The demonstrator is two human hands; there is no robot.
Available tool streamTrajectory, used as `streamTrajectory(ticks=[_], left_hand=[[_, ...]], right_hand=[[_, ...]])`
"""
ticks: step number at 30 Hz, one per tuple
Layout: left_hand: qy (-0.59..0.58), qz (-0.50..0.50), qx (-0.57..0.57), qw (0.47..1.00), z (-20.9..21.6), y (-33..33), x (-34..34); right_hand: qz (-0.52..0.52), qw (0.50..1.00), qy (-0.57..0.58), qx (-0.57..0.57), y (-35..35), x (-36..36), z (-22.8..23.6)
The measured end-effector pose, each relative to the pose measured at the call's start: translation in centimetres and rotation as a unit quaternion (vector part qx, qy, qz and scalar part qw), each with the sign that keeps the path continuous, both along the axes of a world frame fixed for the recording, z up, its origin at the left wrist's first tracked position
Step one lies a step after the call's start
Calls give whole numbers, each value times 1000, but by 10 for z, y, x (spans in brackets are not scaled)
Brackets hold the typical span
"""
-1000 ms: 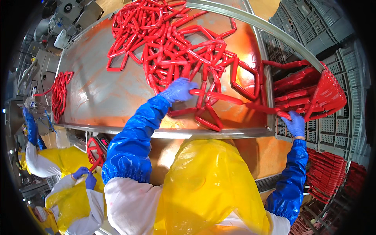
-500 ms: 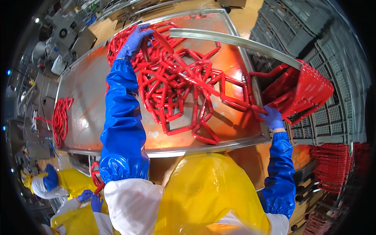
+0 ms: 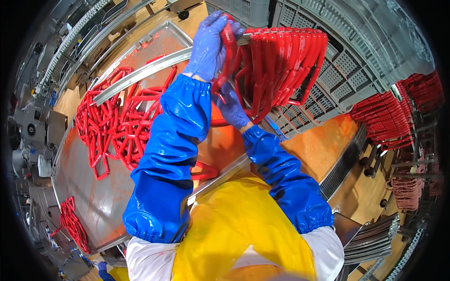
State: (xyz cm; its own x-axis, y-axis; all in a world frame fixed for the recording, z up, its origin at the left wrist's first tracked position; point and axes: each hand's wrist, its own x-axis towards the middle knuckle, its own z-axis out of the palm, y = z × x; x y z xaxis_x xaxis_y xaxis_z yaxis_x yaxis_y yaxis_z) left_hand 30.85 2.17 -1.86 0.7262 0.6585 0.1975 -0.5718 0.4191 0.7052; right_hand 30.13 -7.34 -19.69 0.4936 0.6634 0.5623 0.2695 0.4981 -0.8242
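Gripping a red sausage link (image 3: 229,44) at the metal rod (image 3: 145,72), the left hand (image 3: 205,50) in the head view sits above the right hand (image 3: 233,108), whose partly hidden hold I cannot tell. Looped links (image 3: 286,61) hang on the rod beside grey crates (image 3: 358,79); a tangled heap (image 3: 112,122) lies on the tabletop (image 3: 101,199).

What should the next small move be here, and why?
Probably settle the red sausage link over the metal bar: the left hand grips it right by the bar, next to the hanging sausage loops, with the right hand just below.
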Motion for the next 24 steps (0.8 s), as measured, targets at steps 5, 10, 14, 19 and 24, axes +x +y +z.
streamTrajectory(ticks=[5,10,14,19,24], left_hand=[[-5,-39,2,999,-11,-22,13],[97,-81,326,937,-140,-98,-31],[190,-187,244,932,-143,-117,-32],[143,-267,269,914,-208,-136,-36],[229,-223,456,831,-259,-129,-95]], right_hand=[[14,976,200,-79,-48,27,29],[-147,986,-52,-67,-62,72,134],[-280,905,-252,-200,-47,100,151],[-354,824,-347,-273,-58,59,136],[-76,893,-386,-217,-83,-41,42]])
